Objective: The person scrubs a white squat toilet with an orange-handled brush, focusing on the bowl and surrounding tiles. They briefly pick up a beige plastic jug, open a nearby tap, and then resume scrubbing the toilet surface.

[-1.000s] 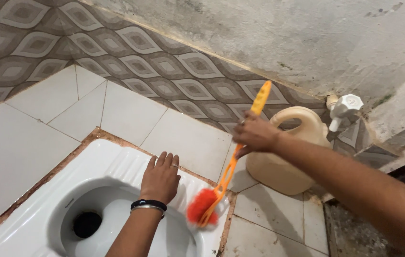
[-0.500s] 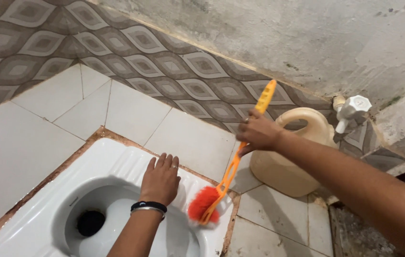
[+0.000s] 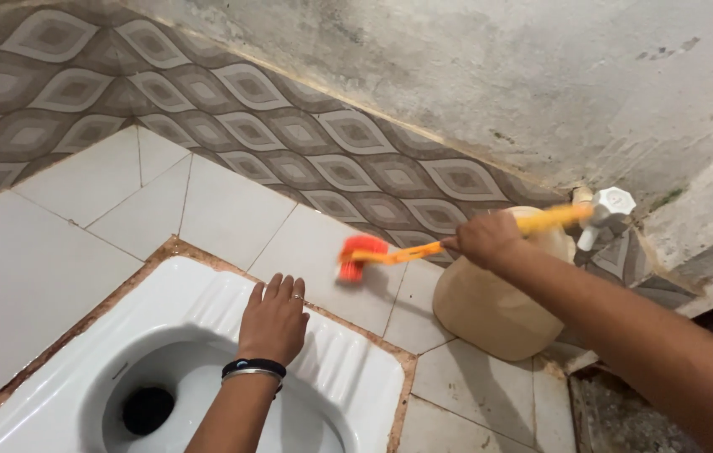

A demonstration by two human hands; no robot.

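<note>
My right hand (image 3: 484, 238) grips the orange handle of a toilet brush (image 3: 407, 250), held nearly level above the floor tiles. Its red bristle head (image 3: 358, 254) points left, lifted off the pan. My left hand (image 3: 273, 320) lies flat, fingers spread, on the ribbed footrest of the white squat toilet pan (image 3: 189, 302). A dark band and a metal bangle circle the left wrist. The pan's dark drain hole (image 3: 147, 409) sits at the lower left.
A beige plastic jug (image 3: 491, 310) stands on the floor under my right forearm. A white tap (image 3: 606, 210) sticks out of the wall at right. Patterned grey wall tiles (image 3: 231, 109) run behind, with rough plaster above. White floor tiles (image 3: 80, 210) surround the pan.
My right hand swung the brush up off the pan's rim; its red head now hovers higher and further back, with the handle level. My left hand stayed on the footrest.
</note>
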